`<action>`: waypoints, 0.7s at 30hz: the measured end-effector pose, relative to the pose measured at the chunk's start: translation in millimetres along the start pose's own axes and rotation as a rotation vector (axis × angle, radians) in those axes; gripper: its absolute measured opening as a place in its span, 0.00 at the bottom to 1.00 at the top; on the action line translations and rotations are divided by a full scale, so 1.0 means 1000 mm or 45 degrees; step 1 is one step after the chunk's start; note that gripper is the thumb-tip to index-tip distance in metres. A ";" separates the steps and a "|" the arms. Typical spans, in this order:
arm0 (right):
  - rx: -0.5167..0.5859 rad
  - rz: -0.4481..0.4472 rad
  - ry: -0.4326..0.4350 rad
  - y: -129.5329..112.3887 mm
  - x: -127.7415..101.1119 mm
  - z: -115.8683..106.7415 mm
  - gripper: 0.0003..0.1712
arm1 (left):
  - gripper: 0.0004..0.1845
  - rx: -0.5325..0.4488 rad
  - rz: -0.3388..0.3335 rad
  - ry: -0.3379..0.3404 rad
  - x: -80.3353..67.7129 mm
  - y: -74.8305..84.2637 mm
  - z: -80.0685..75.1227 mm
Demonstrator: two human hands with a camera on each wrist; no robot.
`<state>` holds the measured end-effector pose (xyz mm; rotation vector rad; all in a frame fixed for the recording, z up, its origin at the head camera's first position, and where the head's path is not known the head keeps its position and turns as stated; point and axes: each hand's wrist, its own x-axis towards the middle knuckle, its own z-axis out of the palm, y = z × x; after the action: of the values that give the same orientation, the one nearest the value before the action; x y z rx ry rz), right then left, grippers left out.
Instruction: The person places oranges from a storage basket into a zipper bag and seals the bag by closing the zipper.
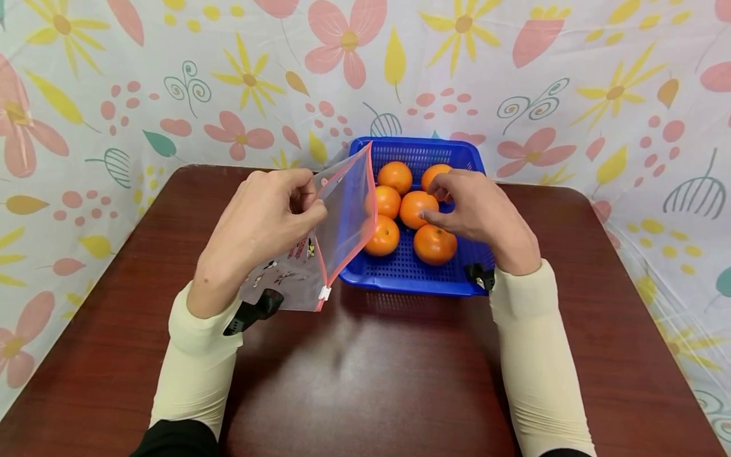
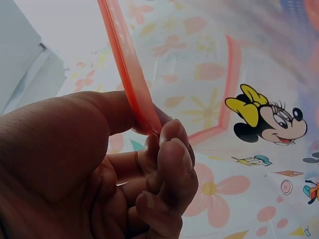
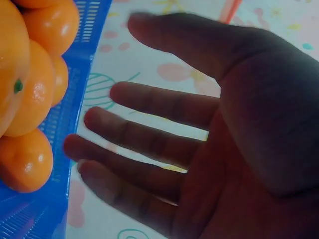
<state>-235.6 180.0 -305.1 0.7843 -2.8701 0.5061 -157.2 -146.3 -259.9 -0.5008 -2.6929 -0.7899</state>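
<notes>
While pinching the bag [image 1: 337, 216] rim between left fingers [image 2: 169, 149] to hold its mouth open, lower the spread, empty right fingers [image 3: 144, 139] onto the orange [image 1: 415, 208] just beneath them in the basket [image 1: 400, 279], gripping gently before lifting.

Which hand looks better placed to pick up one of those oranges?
Probably the right hand: its open fingers hover over the round oranges in the blue plastic basket, while the left hand pinches the clear zip bag.
</notes>
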 end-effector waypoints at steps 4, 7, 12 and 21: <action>0.000 0.068 -0.151 0.002 -0.002 0.003 0.27 | 0.09 -0.006 -0.001 -0.005 0.000 0.000 0.001; 0.012 0.093 -0.262 0.003 -0.003 0.004 0.28 | 0.08 -0.002 0.002 -0.004 0.001 0.000 0.001; 0.035 0.127 -0.455 0.004 -0.002 0.006 0.28 | 0.08 0.004 -0.005 0.003 0.001 -0.001 0.002; -0.023 0.138 -0.572 0.005 0.000 0.008 0.29 | 0.08 0.007 -0.018 0.005 0.001 -0.002 0.001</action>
<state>-238.5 181.6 -313.6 0.8338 -3.3381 0.3508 -159.1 -147.1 -261.0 -0.4786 -2.6970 -0.7866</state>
